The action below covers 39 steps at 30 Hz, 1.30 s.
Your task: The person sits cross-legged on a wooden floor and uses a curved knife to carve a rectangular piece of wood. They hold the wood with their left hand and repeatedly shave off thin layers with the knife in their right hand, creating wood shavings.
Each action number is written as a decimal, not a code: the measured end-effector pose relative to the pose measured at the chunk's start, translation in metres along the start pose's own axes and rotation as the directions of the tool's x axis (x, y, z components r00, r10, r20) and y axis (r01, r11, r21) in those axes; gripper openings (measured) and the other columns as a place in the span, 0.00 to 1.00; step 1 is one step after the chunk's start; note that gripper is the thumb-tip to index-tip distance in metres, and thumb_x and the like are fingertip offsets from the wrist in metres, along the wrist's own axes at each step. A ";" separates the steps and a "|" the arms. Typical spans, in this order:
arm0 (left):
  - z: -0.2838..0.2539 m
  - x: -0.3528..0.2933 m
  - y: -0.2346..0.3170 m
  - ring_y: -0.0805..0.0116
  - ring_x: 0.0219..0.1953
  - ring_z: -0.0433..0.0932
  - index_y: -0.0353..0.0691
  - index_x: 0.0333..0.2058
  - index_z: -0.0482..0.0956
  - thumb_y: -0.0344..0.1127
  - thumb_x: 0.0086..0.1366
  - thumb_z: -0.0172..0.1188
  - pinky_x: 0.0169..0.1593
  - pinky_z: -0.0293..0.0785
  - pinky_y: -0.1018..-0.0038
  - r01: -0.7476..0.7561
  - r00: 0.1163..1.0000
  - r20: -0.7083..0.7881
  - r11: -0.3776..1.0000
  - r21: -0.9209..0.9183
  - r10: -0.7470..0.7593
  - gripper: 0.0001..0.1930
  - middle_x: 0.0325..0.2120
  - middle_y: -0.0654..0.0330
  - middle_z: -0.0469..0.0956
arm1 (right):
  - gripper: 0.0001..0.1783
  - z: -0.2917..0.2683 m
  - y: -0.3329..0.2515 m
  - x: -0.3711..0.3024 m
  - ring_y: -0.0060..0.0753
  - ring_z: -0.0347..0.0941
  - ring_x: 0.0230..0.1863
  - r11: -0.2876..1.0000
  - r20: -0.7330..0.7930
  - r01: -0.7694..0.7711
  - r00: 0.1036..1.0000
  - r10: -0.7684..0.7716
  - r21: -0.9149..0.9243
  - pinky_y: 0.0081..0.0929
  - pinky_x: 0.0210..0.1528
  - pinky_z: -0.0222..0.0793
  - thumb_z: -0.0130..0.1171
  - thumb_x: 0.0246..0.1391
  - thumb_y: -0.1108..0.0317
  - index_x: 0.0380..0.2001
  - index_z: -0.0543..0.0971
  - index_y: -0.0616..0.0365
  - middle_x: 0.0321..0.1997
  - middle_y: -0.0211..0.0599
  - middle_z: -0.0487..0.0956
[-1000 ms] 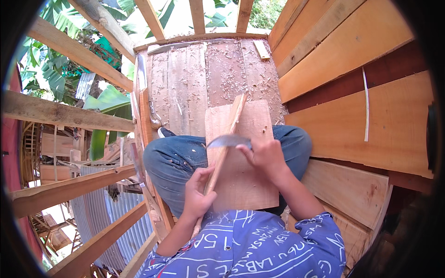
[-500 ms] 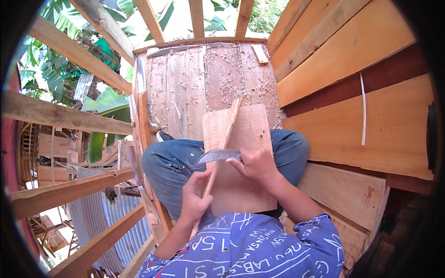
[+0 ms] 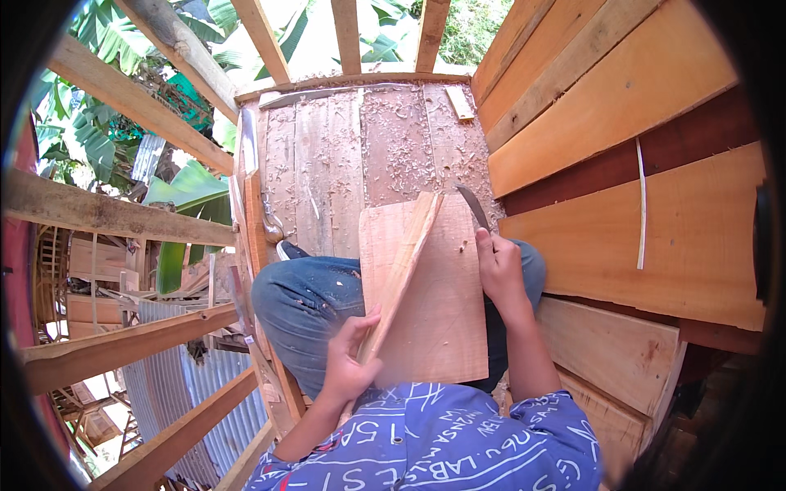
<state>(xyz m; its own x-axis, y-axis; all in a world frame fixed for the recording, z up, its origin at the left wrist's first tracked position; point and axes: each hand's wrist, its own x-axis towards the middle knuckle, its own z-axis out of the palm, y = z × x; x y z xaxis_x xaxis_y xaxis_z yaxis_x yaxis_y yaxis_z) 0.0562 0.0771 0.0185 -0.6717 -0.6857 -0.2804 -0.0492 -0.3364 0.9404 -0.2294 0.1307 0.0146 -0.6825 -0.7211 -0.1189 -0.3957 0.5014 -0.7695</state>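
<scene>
My left hand is closed around the lower part of a long wooden stick, which slants up and to the right. Its upper end rests over a flat wooden board lying across my lap. In my right hand, beside the board's right edge, is a knife with a curved dark blade. The blade points up and to the left, apart from the stick. My fist hides the knife's handle. The stick's lower end runs back toward my shirt.
Wood shavings lie over the plank floor ahead. A small wood offcut sits near the far wall. Stacked planks line the right side. Wooden railings stand on the left, with banana leaves and corrugated sheets beyond.
My right hand has moved right with the knife, off the stick to beyond the board's edge. The stick has turned in my left hand and tilts further right, showing a flatter pale face.
</scene>
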 end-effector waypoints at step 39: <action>0.012 0.005 0.007 0.50 0.64 0.68 0.32 0.50 0.73 0.24 0.42 0.58 0.66 0.61 0.66 -0.045 0.997 -0.045 0.946 0.320 0.063 0.30 0.57 0.40 0.73 | 0.35 -0.018 -0.014 -0.002 0.53 0.76 0.18 0.838 -0.014 0.106 0.991 -0.135 -0.535 0.43 0.20 0.70 0.55 0.57 0.37 0.14 0.77 0.61 0.14 0.50 0.75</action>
<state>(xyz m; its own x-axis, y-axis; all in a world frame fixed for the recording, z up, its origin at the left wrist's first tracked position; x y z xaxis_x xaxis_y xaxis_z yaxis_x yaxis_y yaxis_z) 0.0439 0.0792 0.0256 -0.6392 -0.7341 -0.2291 -0.2527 -0.0808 0.9642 -0.2335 0.1336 0.0370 -0.6315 -0.7753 -0.0052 -0.7332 0.5993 -0.3213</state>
